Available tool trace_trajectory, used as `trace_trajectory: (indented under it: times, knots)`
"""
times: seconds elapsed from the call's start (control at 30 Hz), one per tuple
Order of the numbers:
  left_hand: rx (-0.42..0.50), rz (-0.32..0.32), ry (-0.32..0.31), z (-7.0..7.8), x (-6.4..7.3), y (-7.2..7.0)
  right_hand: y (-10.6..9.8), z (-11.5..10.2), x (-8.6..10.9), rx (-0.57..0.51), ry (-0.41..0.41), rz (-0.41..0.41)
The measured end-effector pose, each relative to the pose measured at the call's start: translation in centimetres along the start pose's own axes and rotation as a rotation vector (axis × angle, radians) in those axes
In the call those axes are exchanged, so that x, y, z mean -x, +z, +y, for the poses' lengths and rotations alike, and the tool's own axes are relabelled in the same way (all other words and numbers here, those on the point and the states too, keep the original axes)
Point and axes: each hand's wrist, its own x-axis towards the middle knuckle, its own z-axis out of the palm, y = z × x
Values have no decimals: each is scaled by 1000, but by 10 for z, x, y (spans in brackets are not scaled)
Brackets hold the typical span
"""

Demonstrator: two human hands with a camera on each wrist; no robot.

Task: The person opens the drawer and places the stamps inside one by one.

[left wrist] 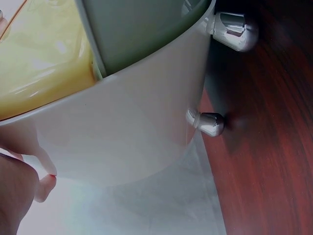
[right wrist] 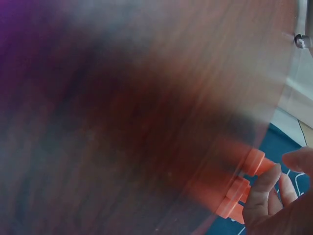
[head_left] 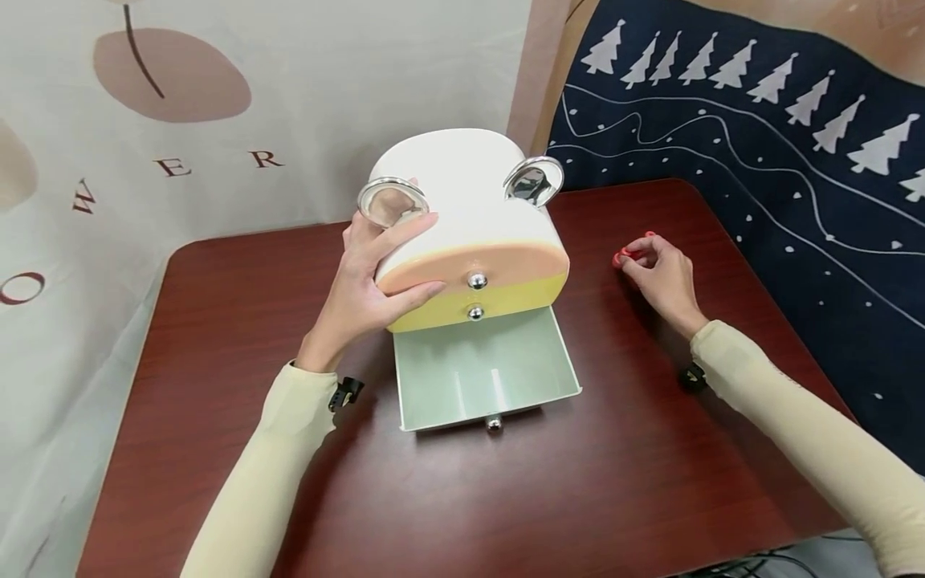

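Observation:
A white mini drawer cabinet [head_left: 451, 181] stands on the table with an orange top drawer [head_left: 433, 269], a yellow middle drawer [head_left: 520, 295] and a green bottom drawer [head_left: 433, 385]. The green drawer is pulled out, and its visible floor is bare. My left hand [head_left: 368, 277] grips the cabinet's left side, thumb across the front and fingers by the silver-rimmed ear. Off to the right, my right hand [head_left: 661, 281] holds a small red plastic piece [right wrist: 254, 161] with its fingertips at the tabletop. Another red part [right wrist: 234, 196] shows beside it; the fingers hide whether they join.
Silver round ears [head_left: 535, 183] stick out from the cabinet top, and silver feet [left wrist: 210, 124] support it. The dark red tabletop [head_left: 614, 482] ends at a pale curtain [head_left: 303, 96] and a navy cloth with trees [head_left: 723, 144]. Cables [head_left: 766, 562] lie beyond the near right edge.

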Motion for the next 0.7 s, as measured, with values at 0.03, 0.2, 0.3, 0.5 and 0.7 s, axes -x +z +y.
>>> trace_trajectory:
  times: [0.03, 0.2, 0.3, 0.5, 0.7]
  knots:
    - [1, -1, 0, 0, 0, 0, -1, 0, 0, 11, 0, -4]
    - [-6, -1, -17, 1, 1, 2, -4, -2, 4, 56, -12, -20]
    - [-15, -3, -26, 2, 1, 1, -4, -4, 7, 66, -23, -33]
    - [-32, -1, 6, 0, 1, -2, -4, -11, 13, 89, -49, -68]
    - [-41, 1, 17, 2, 0, -4, -5, -23, 30, 75, -59, -149]
